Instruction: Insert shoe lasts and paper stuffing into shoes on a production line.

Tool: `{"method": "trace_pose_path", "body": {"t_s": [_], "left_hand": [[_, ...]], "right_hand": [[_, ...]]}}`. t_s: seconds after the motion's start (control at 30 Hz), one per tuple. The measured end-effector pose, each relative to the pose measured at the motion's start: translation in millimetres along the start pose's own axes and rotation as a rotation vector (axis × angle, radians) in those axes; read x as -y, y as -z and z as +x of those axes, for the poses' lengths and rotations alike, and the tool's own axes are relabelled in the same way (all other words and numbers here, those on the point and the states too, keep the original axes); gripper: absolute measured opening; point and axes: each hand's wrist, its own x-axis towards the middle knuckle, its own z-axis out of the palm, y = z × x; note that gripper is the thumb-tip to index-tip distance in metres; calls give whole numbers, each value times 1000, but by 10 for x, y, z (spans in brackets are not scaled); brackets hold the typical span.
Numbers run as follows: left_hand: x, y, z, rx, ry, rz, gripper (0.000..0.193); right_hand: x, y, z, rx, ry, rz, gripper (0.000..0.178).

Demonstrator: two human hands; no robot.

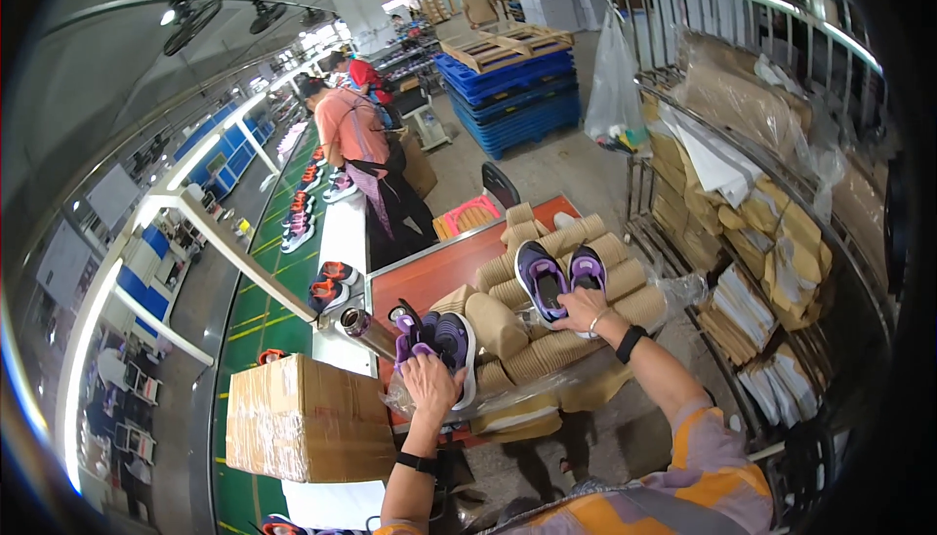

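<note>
Checker: Item one, left hand?

Owner: My left hand [432, 386], over the near end of the left shoe pair [453, 338]: dark uppers, purple trim, pale soles. Fingers bent, thumb set apart; whether they pinch, I cannot tell. Location: left of the brown ribbed inserts [547, 357], toward the near side of the red worktop [420, 281].

Checker: Item two, right hand?

Owner: My right hand [584, 310], at the heel end of the right shoe pair [539, 276], same colours, lying on top of the inserts. Fingers close together at the heels; the grip's underside is hidden, so firmness I cannot tell.

Checker: Hazards?

Owner: Three, in my judgement. One: inserts could roll or slide, being rounded and loosely heaped, and tip the right pair. Two: clear film [683, 289] at the heap's edge could snag a sole or my fingers. Three: the metal flask [363, 326], standing near the left pair, could topple if my left hand swings wide with shoes in it.
</note>
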Motion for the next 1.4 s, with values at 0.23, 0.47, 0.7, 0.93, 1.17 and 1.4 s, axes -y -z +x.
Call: {"method": "trace_pose_path", "body": {"t_s": [0.23,0.47,0.7,0.93,1.17,1.4], "left_hand": [[269,-371,168,357,275,-117,59],[249,-229,-64,-422,-24,-169,39],[418,-169,207,26,123,-52,53],[582,-263,377,442,278,-184,59],[-108,375,380,-157,197,-87,32],[-2268,490,-1104,-108,-637,-650,33]], "right_hand": [[44,87,-164,-464,-29,259,50],[175,-259,-2446,-568,-182,442,45],[446,-1707,-5080,-500,-1153,243,51],[326,-1931,-6202,-417,-1631,31,46],[-335,-3102,-7514,-293,-1681,362,43],[-310,-2816,-7483,-346,-1641,198,40]]}}
